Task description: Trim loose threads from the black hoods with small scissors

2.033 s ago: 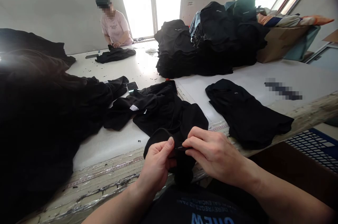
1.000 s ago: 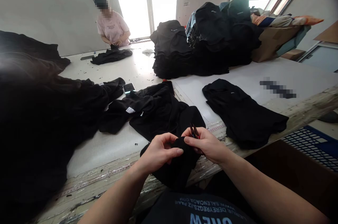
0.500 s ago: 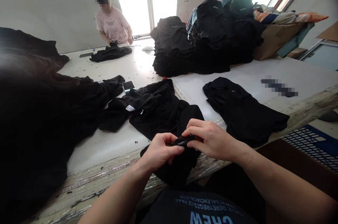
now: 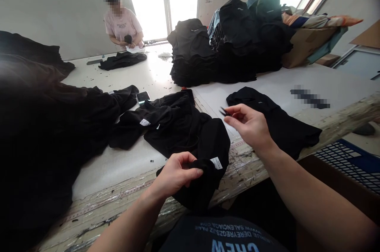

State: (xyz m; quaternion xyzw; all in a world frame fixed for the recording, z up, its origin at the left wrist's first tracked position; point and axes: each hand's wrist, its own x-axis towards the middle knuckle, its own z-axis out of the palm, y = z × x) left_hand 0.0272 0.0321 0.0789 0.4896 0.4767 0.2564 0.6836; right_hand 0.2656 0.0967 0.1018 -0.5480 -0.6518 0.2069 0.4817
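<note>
A black garment (image 4: 178, 125) lies rumpled across the table edge in front of me. My left hand (image 4: 179, 172) is closed on a fold of it, thumb pressed against the fingers. Just right of that grip, a small white label (image 4: 216, 163) shows on the cloth, and a second white label (image 4: 145, 122) sits farther up. Raised above the table to the right, my right hand (image 4: 247, 125) pinches dark thread snips (image 4: 224, 112). Their two pointed tips stick out to the left, apart from the cloth; most of the tool is hidden by the fingers.
A folded black garment (image 4: 270, 117) lies to the right, beyond my right hand. Tall stacks of black garments (image 4: 192, 52) stand behind, beside a cardboard box (image 4: 303, 46). Dark cloth (image 4: 38, 145) heaps at left. A phone (image 4: 143, 97) lies mid-table. A co-worker (image 4: 123, 26) stands across the table.
My right hand has lifted away from the cloth, up and to the right, with the snips. The label beside my left hand now shows. Across the table, the co-worker's hands have come together.
</note>
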